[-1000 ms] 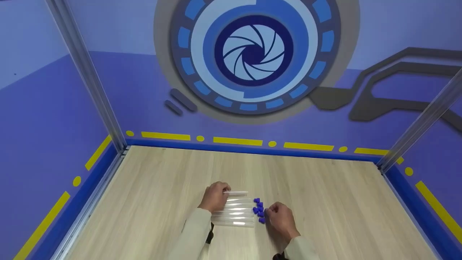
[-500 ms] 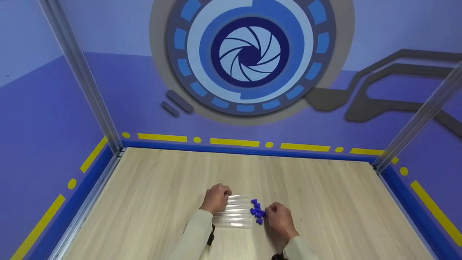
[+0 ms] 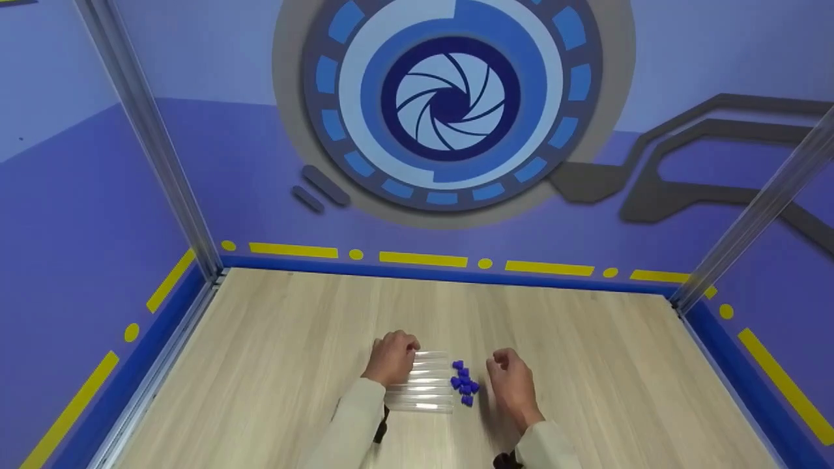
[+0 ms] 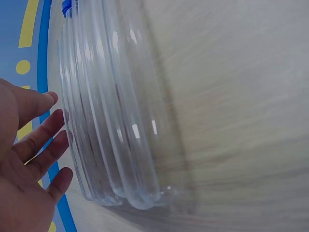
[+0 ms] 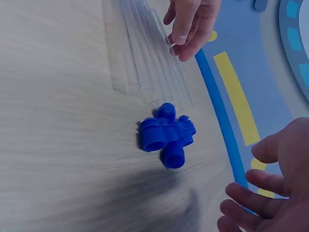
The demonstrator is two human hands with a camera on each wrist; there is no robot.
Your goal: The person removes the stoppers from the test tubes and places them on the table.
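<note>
Several clear test tubes [image 3: 427,393] lie side by side in a row on the table, their rounded ends showing in the left wrist view. My left hand [image 3: 391,358] is at the far side of the row, its loosely bent fingertips right at the outermost tube. Beyond the tubes' right ends sits a small cluster of blue caps [image 3: 465,384], some with hollow ends facing outward in the right wrist view. My right hand [image 3: 513,387] hovers to the right of these caps, apart from them, with relaxed fingers [image 5: 256,198] and nothing between them.
The wood-grain table [image 3: 313,326] has a blue printed wall [image 3: 228,195] along its back and blue panels at both sides. Metal posts [image 3: 166,169] stand at the back corners.
The far tube, earlier apart from the row at my left fingers, now lies alongside the others. My right hand has drawn back from the caps, leaving one cap with the cluster.
</note>
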